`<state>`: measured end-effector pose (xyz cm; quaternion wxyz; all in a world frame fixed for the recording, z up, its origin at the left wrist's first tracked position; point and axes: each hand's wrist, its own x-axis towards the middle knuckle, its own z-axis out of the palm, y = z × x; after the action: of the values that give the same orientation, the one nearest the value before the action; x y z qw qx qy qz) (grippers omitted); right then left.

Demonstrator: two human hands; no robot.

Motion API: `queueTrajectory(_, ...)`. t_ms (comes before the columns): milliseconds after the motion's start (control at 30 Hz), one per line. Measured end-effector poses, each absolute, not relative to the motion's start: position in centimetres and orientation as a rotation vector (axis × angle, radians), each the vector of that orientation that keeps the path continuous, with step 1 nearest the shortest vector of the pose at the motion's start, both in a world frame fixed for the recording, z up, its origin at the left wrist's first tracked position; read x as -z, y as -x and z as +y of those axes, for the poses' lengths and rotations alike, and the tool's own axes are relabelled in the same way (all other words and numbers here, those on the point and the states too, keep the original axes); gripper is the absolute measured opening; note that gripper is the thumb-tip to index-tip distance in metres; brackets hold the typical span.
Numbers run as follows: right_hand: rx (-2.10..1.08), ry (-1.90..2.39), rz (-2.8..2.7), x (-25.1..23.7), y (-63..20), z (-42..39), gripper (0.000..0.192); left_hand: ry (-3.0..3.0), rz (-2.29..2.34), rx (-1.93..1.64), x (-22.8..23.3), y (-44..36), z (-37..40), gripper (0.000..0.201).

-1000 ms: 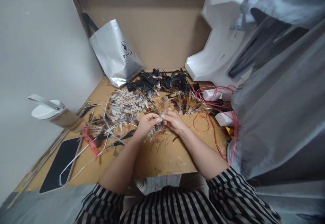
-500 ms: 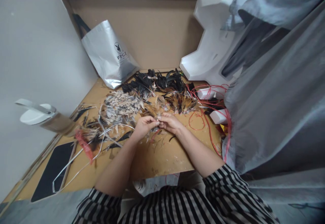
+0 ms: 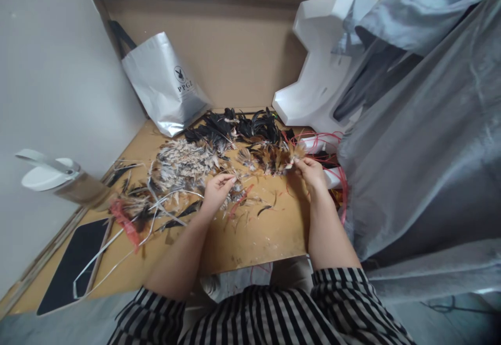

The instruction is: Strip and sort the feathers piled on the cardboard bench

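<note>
My right hand pinches a small bundle of brown feathers by its base, at the right end of a row of brown feather bundles. The tips of the bundle fan upward. My left hand hovers over the table's middle with thumb and fingertips pressed together; whether anything is between them I cannot make out. Just beyond it lies a pile of pale, fluffy feathers. Black feathers form a heap at the back. Loose feather bits and a red strip lie between my hands.
A silver bag leans at the back left. On the left stand a lidded cup and a dark tablet-like slab, with white straps nearby. Red cords and white blocks lie at the right, beside a grey curtain.
My hands have parted. The right one has moved right, to the end of the brown row, with a feather bundle; the left has drawn slightly left. The view has shifted slightly.
</note>
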<state>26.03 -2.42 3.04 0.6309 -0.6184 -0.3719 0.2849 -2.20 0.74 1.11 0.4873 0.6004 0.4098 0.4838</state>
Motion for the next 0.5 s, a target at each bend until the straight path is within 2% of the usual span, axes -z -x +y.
queueTrajectory(500,-0.369,1.936,-1.392,0.0,-23.0,2.2,0.026,-1.611,1.011,-1.122,0.3,2.2,1.3,0.021)
